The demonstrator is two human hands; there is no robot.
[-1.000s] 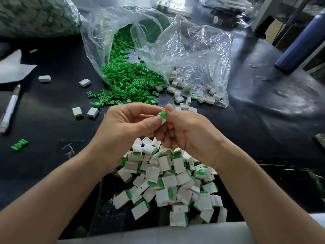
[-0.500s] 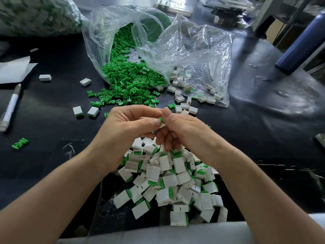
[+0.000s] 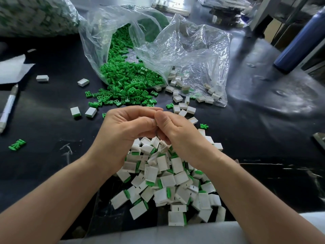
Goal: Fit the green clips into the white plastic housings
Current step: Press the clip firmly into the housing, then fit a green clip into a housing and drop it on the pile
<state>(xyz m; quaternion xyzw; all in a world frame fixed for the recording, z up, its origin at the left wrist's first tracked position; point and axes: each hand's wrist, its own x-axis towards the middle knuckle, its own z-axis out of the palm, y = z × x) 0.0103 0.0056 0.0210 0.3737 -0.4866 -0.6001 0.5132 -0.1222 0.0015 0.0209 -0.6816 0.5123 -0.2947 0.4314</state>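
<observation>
Since a second ago the green tip between my thumbs has vanished: left hand [image 3: 123, 128] and right hand [image 3: 178, 132] curl together, I cannot tell on what. Green plastic clips [image 3: 126, 81] spill from one clear plastic bag [image 3: 95, 32], white rectangular plastic housings [image 3: 175, 83] from a second clear bag [image 3: 198, 48].

Both forearms enter from the lower edge and converge at centre. The left hand [image 3: 126, 132] and right hand [image 3: 177, 134] touch at the thumbs, fingers curled inward, knuckles raised. Whether the fingertips pinch anything between them cannot be determined.
</observation>
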